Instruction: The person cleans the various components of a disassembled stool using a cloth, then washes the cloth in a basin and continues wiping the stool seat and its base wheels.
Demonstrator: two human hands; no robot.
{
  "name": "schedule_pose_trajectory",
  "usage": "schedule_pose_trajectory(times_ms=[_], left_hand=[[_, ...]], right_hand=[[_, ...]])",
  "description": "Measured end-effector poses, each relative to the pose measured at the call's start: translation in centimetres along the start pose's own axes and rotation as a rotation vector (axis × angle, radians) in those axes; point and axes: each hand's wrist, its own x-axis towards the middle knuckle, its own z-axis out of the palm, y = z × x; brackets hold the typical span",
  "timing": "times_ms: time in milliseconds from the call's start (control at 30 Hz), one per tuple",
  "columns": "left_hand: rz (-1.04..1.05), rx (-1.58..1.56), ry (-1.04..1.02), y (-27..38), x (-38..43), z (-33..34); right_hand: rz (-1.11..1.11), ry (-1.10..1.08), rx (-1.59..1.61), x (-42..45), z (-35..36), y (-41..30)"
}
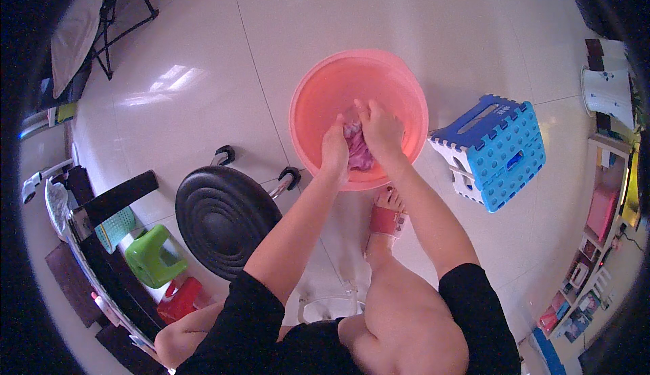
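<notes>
A pink plastic basin (358, 60) stands on the tiled floor in front of me. Inside it, a wet, crumpled purple-pink cloth (359, 154) is bunched between my two hands. My left hand (335, 144) grips the cloth from its left side, thumb upward. From the right, my right hand (381, 126) holds the same cloth, its fingers bent over the upper part. Much of the cloth is hidden by the hands. The basin's inner wall surrounds both hands, and its bottom is partly covered from view.
A blue and white folding step stool (508, 156) stands right of the basin. Left are a round black stool (223, 222), a green plastic stool (155, 258) and a red container (180, 301). A folding chair (78, 35) is at upper left; shelves (602, 207) line the right.
</notes>
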Motion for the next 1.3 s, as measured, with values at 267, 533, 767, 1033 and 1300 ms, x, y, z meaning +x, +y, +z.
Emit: schedule_pose_trajectory(times_ms=[267,533,767,1033,1300], left_hand=[[0.428,0.379,0.328,1.0,1.5,-1.7],[0.349,0.961,0.272,0.5,0.8,-1.4],[0.337,0.63,0.176,0.7,2.0,-2.7],[0.129,0.131,0.051,0.8,1.4,-0.6],[-0.073,-0.125,-0.358,2.2,0.8,-0.9]], right_hand=[[-0.155,0.08,0.241,1.1,0.8,3.6],[-0.507,-0.095,-0.559,-0.5,2.1,5.7],[-0.406,-0.244,-0.507,-0.8,0.7,4.1],[0.05,-0.116,0.422,1.2,2.9,4.9],[-0.111,-0.155,0.806,-2.6,-0.8,-1.7]])
